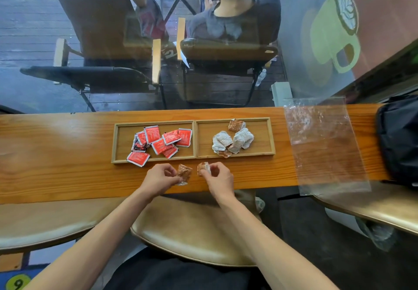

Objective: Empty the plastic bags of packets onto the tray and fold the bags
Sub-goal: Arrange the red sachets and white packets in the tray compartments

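Both hands work at the near edge of the bench (pixel 67 154), just in front of the tray (pixel 195 138). The left hand (pixel 158 180) has its grip pinched on a brown packet (pixel 184 173); the right hand (pixel 218 180) has its grip pinched on a second brown packet (pixel 203 168). Red packets (pixel 159 141) fill the tray's left compartment, one lapping over the near rim; white and brown packets (pixel 233 140) lie in the right one. An emptied clear bag (pixel 325 145) lies flat, unfolded, to the right, beside a black backpack (pixel 398 138).
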